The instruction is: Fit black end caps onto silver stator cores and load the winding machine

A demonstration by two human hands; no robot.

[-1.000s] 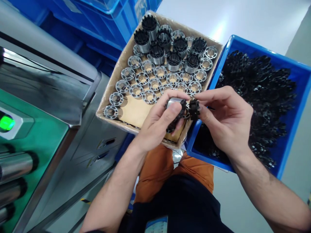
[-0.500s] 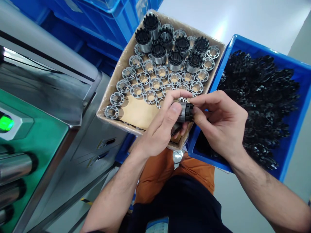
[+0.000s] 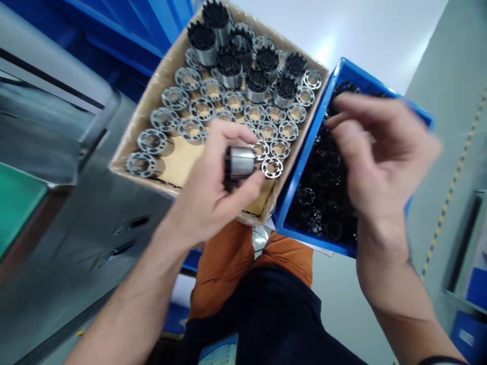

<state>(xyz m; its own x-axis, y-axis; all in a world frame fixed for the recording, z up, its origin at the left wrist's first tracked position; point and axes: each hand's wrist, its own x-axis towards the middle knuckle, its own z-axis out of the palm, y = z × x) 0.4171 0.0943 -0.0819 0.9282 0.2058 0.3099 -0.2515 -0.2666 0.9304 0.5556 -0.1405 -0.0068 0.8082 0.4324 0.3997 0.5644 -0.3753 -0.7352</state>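
My left hand (image 3: 213, 187) grips a silver metal cylinder (image 3: 242, 162) with black ends, lying sideways over the front part of a plastic-lined carton (image 3: 125, 147). Rows of silver slotted rings (image 3: 190, 130) stand in the carton, and several cylinders with black toothed caps (image 3: 257, 85) rise at its back. Blurred by motion, my right hand (image 3: 380, 147) hovers over a blue bin (image 3: 289, 195) heaped with black plastic parts (image 3: 315, 203). Its fingers are bent together, and whatever they may hold cannot be made out.
Blue crates (image 3: 129, 35) stand behind the carton at the upper left. A grey metal machine (image 3: 87, 203) with a green surface (image 3: 19, 203) is on the left. A white surface (image 3: 353, 30) lies beyond the bin. Farther right is a yellow-black floor line (image 3: 449, 203).
My right hand has left the cylinder and moved right over the blue bin. My left hand has turned the cylinder and still holds it. The view has shifted to the right.
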